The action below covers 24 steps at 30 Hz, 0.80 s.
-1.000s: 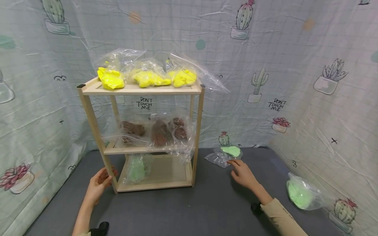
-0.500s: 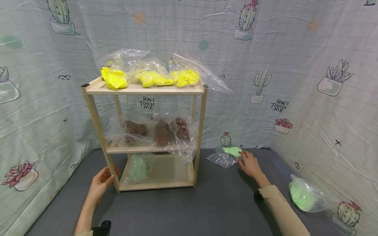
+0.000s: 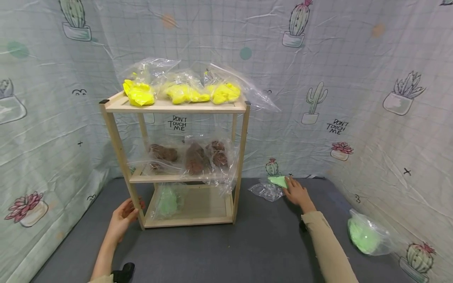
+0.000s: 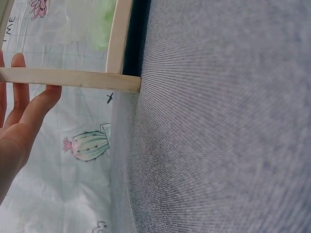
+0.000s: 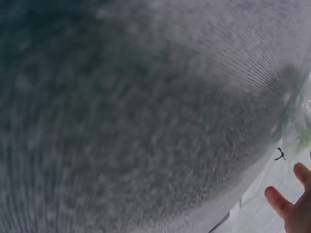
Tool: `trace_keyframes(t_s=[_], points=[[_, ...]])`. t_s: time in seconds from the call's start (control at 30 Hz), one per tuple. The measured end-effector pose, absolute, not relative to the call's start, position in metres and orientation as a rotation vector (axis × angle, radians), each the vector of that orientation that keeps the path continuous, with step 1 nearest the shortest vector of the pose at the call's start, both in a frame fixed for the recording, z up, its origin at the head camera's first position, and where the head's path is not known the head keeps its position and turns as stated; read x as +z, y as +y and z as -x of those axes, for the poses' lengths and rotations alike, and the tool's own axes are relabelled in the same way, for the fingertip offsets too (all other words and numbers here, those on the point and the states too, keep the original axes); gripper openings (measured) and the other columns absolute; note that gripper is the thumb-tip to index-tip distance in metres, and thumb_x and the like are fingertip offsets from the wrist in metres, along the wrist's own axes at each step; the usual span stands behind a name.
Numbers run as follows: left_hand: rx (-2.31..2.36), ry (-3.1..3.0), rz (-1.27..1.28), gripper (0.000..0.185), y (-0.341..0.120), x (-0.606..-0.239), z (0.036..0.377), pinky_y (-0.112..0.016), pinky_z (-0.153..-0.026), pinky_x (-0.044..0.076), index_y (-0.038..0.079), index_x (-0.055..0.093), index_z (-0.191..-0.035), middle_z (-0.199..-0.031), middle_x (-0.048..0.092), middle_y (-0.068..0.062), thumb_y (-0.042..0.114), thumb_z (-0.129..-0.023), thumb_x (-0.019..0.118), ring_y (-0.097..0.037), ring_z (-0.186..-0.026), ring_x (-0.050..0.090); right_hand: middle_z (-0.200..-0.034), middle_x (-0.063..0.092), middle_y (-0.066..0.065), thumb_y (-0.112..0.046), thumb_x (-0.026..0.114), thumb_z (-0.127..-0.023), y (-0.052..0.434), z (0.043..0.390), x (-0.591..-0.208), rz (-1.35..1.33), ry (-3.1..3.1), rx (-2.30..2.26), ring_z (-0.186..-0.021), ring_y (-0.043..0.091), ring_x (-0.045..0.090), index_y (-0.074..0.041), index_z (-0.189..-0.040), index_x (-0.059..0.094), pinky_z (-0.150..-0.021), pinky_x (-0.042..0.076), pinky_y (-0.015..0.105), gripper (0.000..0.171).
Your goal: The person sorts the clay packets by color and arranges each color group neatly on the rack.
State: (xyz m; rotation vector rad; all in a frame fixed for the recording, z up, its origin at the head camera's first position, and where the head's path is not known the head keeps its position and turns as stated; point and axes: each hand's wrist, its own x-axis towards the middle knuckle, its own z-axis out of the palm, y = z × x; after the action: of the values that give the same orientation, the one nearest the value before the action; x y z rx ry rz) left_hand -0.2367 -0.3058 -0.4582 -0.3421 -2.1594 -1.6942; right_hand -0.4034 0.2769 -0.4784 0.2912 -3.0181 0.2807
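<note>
Your right hand, fingers flat, touches the green bag lying just left of it, center-right of frame.

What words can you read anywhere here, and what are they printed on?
"DON'T TOUCH ME": on the cactus-print backdrop cloth, seen through the wooden shelf under its top board.
"DON'T TOUCH ME": on the same cloth, right of the shelf beside a drawn cactus.
No labels show on the plastic bags.

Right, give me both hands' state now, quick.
Left hand: open, straight fingers against the wooden shelf's front leg.
Right hand: open, fingers resting on the green dough bag.
</note>
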Motion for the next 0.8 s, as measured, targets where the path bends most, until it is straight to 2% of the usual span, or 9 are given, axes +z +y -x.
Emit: trace_keyframes(t_s=[0.2,0.37,0.5,0.63,0.7,0.8], points=[[-1.713,-2.142,0.375,0.037,-0.3054,-0.4589,0.2390,-0.016,-0.065,0.047,-0.013,0.037,-0.123,-0.098,0.061,0.022,0.004,-0.091,0.047,0.008,-0.088,0.058,-0.138,0.027,0.025,-0.039,0.036,-0.094,0.2770,0.4056,-0.4803,-0.297,-3.033,0.206,-0.124,0.046,0.028,-0.007,-0.142,0.018,-0.089,0.028,0.063,0.061],[-1.735,-2.118,0.394,0.038,-0.3063,-0.4588,0.2396,-0.016,-0.065,0.047,-0.014,0.036,-0.123,-0.098,0.061,0.021,0.003,-0.091,0.047,0.007,-0.088,0.059,-0.123,0.036,0.024,-0.049,0.042,-0.089,0.2759,0.4063,-0.4777,-0.295,-2.995,0.152,-0.113,0.041,0.034,-0.008,-0.137,0.033,-0.081,0.035,0.058,0.064],[-1.748,-2.107,0.414,0.038,-0.3070,-0.4588,0.2390,-0.015,-0.066,0.047,-0.015,0.036,-0.123,-0.099,0.061,0.022,0.003,-0.091,0.047,0.007,-0.089,0.059,-0.129,0.031,0.026,-0.053,0.046,-0.085,0.2749,0.4067,-0.4753,-0.305,-2.999,0.172,-0.117,0.043,0.031,-0.008,-0.128,0.043,-0.083,0.033,0.060,0.062],[-1.759,-2.084,0.443,0.035,-0.3070,-0.4591,0.2388,-0.015,-0.066,0.047,-0.013,0.038,-0.122,-0.099,0.062,0.019,0.001,-0.091,0.046,0.006,-0.089,0.059,-0.135,0.030,0.025,-0.056,0.048,-0.083,0.2734,0.4053,-0.4751,-0.370,-3.012,0.141,-0.122,0.044,0.029,-0.006,-0.118,0.045,-0.085,0.033,0.061,0.061],[-1.759,-2.088,0.436,0.035,-0.3068,-0.4591,0.2382,-0.015,-0.066,0.047,-0.010,0.041,-0.123,-0.099,0.062,0.020,0.002,-0.091,0.047,0.007,-0.090,0.059,-0.122,0.044,0.021,-0.063,0.045,-0.081,0.2723,0.4028,-0.4774,-0.429,-2.976,0.149,-0.109,0.039,0.043,-0.009,-0.108,0.045,-0.075,0.039,0.055,0.060],[-1.754,-2.112,0.399,0.037,-0.3066,-0.4598,0.2370,-0.013,-0.068,0.047,-0.008,0.040,-0.125,-0.100,0.060,0.022,0.005,-0.091,0.047,0.008,-0.091,0.058,-0.105,0.051,0.014,-0.065,0.045,-0.080,0.2690,0.3969,-0.4770,-0.472,-3.006,0.171,-0.091,0.031,0.051,-0.010,-0.102,0.043,-0.068,0.039,0.049,0.059]])
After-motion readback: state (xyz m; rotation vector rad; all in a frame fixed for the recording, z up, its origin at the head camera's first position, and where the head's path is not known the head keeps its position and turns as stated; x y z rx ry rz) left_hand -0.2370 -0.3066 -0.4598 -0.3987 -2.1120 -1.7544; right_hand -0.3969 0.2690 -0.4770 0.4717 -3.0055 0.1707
